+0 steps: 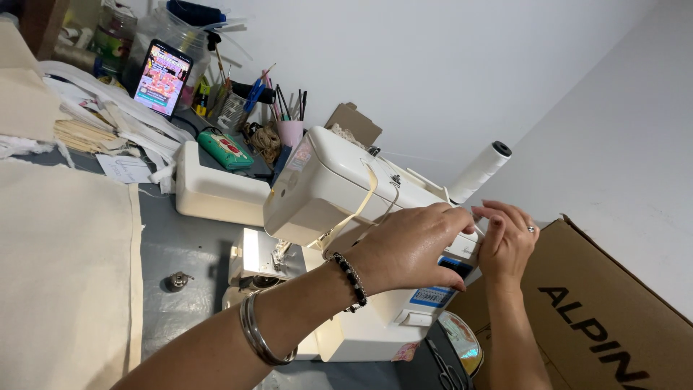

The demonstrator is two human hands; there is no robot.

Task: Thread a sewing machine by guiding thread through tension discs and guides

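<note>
A cream sewing machine (325, 188) stands on a grey table (180, 253). My left hand (411, 245), with a beaded bracelet and metal bangles on the arm, reaches across the machine's right end, fingers pinched together. My right hand (505, 238), wearing a ring, meets it there, fingertips touching the machine's top right near the white thread spool (480, 171). Whether a thread is pinched between the fingers is too small to tell. A cream tape (354, 209) hangs over the machine's top.
Beige fabric (65, 267) covers the table's left. A metal bobbin case (177, 280) lies on the table. A lit phone (162, 77), cups of pens and tools (281, 115), and a green pincushion (225, 150) stand behind. A cardboard box (599, 318) is at right, scissors (451, 372) below.
</note>
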